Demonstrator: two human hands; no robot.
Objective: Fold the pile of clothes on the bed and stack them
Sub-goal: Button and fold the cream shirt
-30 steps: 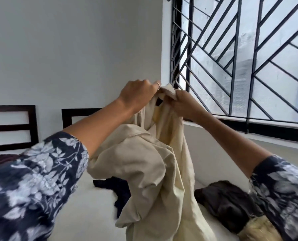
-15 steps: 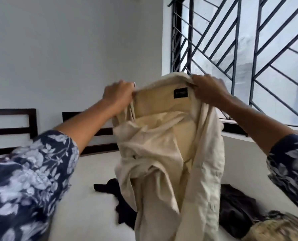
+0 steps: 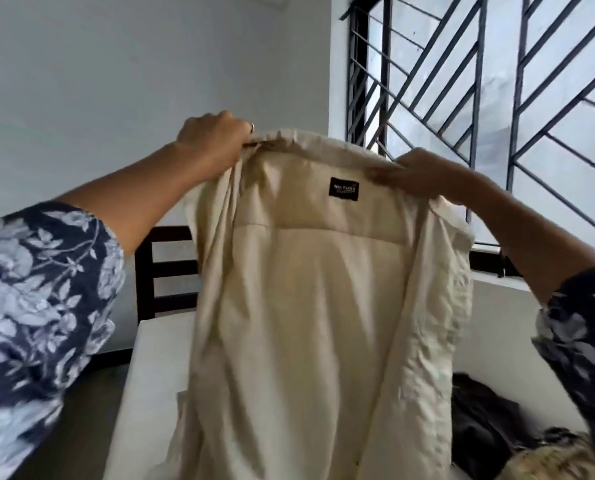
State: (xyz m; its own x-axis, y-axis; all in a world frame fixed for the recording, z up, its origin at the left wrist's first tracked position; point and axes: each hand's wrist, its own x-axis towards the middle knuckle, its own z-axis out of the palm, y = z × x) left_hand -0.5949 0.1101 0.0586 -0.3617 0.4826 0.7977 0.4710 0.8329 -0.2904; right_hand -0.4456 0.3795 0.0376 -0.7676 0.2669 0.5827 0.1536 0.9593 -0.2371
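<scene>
Above the bed: a cream shirt (image 3: pixel 317 306) hangs held up in the air, spread open with its inside facing the camera.
Cream shirt: it hangs from the collar, which runs between the two hands; a black label (image 3: pixel 344 189) sits just below the collar at the middle; both front panels fall down the sides, the right one creased.
Left hand (image 3: pixel 216 142): raised, fingers curled over the left end of the collar, gripping the fabric; a ring shows on one finger.
Right hand (image 3: pixel 424 174): raised a little lower, fingers and thumb pinching the right end of the collar; slightly blurred.
Sleeves: both arms wear dark blue sleeves with a pale floral print (image 3: pixel 39 299).
Bed (image 3: pixel 143 393): white, below and behind the shirt, with a dark slatted headboard (image 3: pixel 164 271) at the wall.
Remaining clothes: a dark garment (image 3: pixel 479 420) lies on the bed at lower right, just beside the hanging shirt; a tan patterned piece (image 3: pixel 549 459) lies touching it, nearer the camera.
Window: at the right, with a black metal grille (image 3: pixel 479 98) of straight and slanted bars.
Wall (image 3: pixel 116 81): plain and pale, behind the left hand.
</scene>
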